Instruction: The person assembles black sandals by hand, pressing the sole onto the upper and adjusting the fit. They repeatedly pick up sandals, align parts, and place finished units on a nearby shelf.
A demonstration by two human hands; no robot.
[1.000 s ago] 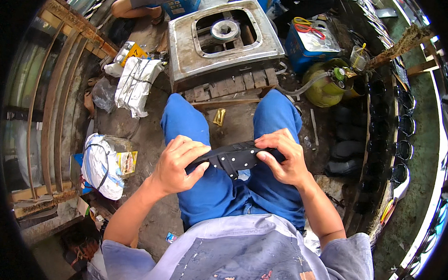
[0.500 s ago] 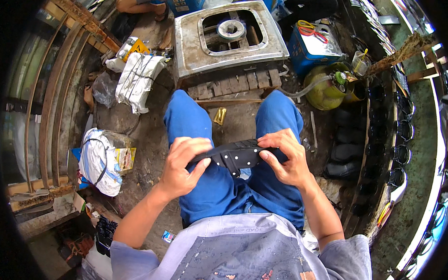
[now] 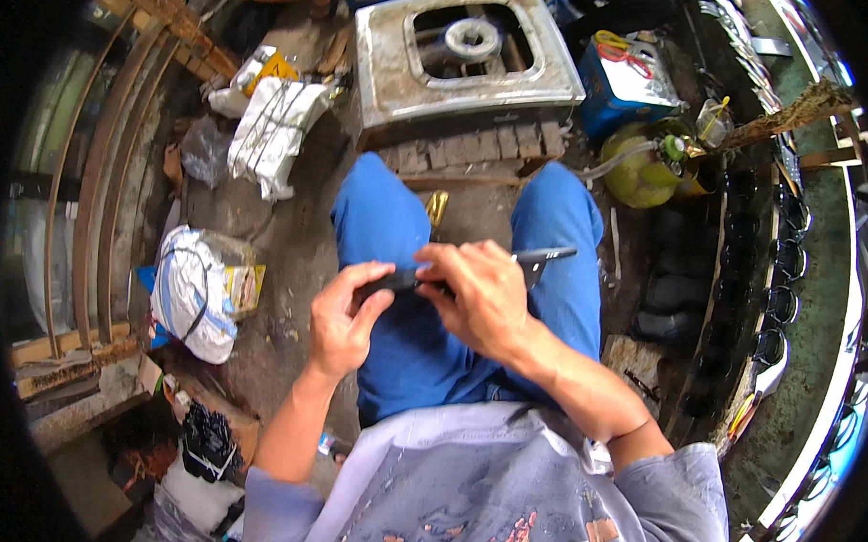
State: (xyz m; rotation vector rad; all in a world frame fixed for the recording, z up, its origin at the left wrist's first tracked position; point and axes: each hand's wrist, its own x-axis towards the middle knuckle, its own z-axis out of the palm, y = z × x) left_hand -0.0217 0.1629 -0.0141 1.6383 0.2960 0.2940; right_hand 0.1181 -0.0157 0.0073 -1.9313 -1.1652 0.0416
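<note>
Gripping the flat dark metal strip (image 3: 453,272) over the blue-trousered lap (image 3: 422,347), the person has both hands on it: the left hand (image 3: 342,316) curls closed around the dark near end, thumb on top, and the right hand (image 3: 481,297) pinches down over the middle, so that only the pale, notched metal tip shows past the knuckles toward the right knee. To handle this well, I judge the left hand should keep a firm, steady hold while the right works with the fingertips, keeping them clear of the tip's edges and the piece above the thighs, away from the battered grey single-burner stove (image 3: 466,52) on bricks ahead and the yellow-green gas cylinder (image 3: 643,168) at the right. Compared with half a second ago, the strip has turned: it then lay broad and level between hands set apart at its two ends, whereas now the right hand has slid inward close beside the left and the piece looks narrower, tilted up to the right.
</note>
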